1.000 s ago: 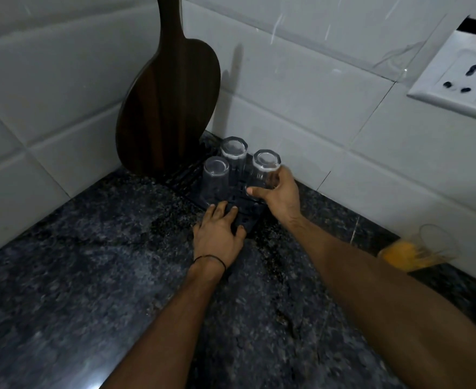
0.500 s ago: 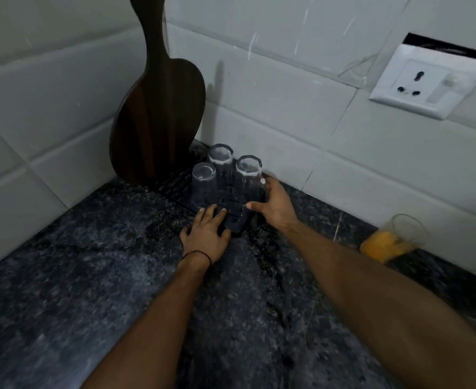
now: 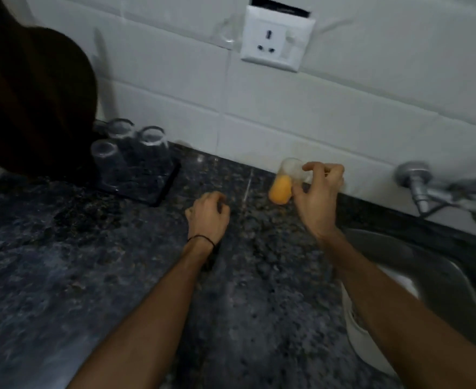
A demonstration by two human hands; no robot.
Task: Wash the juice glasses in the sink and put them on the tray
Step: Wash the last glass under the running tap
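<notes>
Both hands off tray (image 3: 158, 192), right hand (image 3: 317, 192) gripping juice glass (image 3: 283, 182), left hand (image 3: 207, 217) curled, empty.

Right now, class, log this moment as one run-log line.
tray: three upturned glasses | right hand: closing on juice glass | left hand: empty, on counter | sink: not yet used

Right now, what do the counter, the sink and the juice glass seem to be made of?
Counter: dark speckled stone, probably polished granite, with faint sheen. Sink: grey metal, likely stainless steel, dull reflections. Juice glass: clear glass or plastic; orange juice shows through.
</notes>
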